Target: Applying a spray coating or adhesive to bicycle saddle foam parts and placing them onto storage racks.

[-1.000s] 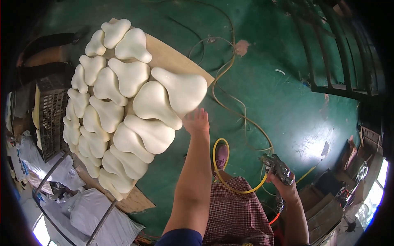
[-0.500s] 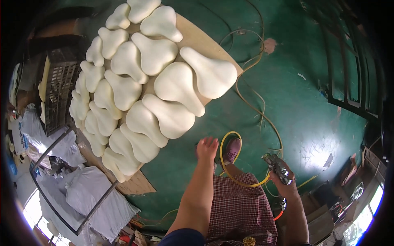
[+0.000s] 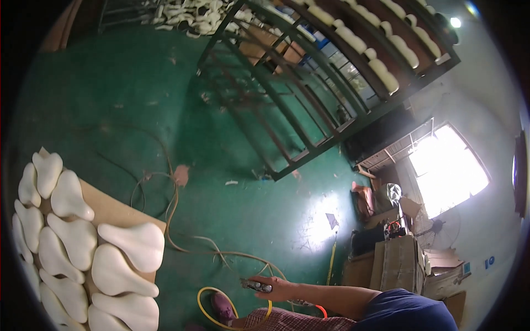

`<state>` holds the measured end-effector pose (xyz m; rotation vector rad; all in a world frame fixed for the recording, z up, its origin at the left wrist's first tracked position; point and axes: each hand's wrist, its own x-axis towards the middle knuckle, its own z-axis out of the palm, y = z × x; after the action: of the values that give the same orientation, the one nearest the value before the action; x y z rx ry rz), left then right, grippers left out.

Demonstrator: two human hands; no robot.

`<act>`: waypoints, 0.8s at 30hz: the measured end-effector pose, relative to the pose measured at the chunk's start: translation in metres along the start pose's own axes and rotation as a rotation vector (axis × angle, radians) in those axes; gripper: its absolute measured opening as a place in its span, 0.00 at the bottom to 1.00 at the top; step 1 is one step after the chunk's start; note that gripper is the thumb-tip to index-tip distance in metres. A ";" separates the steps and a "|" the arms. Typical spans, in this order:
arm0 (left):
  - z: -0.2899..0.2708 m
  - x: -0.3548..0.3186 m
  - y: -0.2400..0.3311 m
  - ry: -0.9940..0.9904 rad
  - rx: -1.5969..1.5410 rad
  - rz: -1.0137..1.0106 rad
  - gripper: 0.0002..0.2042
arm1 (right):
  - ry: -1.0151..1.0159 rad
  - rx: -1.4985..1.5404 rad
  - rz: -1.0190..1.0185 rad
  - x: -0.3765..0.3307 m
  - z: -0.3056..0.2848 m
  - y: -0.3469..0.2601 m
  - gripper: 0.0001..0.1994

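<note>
My right hand (image 3: 280,288) is closed around a metal spray gun (image 3: 255,285) at the bottom centre. A yellow air hose (image 3: 234,305) loops below the gun and round in front of my shoe. My left hand is out of the picture. At the lower left, several cream-coloured foam bicycle saddle pads (image 3: 128,270) lie close together on a brown board (image 3: 118,205). The gun is to the right of them and touches none.
Cables (image 3: 172,209) trail over the green floor (image 3: 138,83). A dark metal rack (image 3: 309,146) holds rows of pads (image 3: 381,74) on its upper shelves. At the right stand cardboard boxes (image 3: 397,262) and a fan (image 3: 441,226), near a bright window (image 3: 448,171). More pale pieces (image 3: 190,16) are heaped far back.
My view has swung right, so the board of pads now sits at the lower left and the rack shows. My left hand has left the picture; my right still holds the spray gun.
</note>
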<state>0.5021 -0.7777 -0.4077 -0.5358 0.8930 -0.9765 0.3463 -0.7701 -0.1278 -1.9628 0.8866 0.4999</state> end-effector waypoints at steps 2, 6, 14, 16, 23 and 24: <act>0.021 0.003 -0.005 -0.061 0.013 -0.014 0.11 | -0.067 -0.021 0.149 -0.003 0.005 -0.003 0.25; 0.043 0.009 -0.007 -0.164 0.022 -0.011 0.12 | -0.028 -0.039 0.153 -0.005 0.010 -0.001 0.25; 0.039 -0.003 0.019 -0.285 0.037 0.129 0.15 | -0.001 -0.085 0.230 -0.004 0.010 0.016 0.28; 0.033 -0.030 0.053 -0.297 0.053 0.239 0.16 | 0.001 -0.062 0.199 -0.003 0.013 0.021 0.28; 0.004 -0.301 0.213 -0.315 0.182 0.953 0.20 | 0.062 0.276 0.524 -0.008 -0.005 0.058 0.21; -0.001 -0.347 0.230 -0.340 0.197 1.061 0.20 | 0.029 0.221 0.349 -0.011 -0.012 0.041 0.21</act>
<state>0.5192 -0.3628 -0.4397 -0.0064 0.6210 0.0061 0.3080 -0.7902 -0.1377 -1.6254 1.2575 0.5463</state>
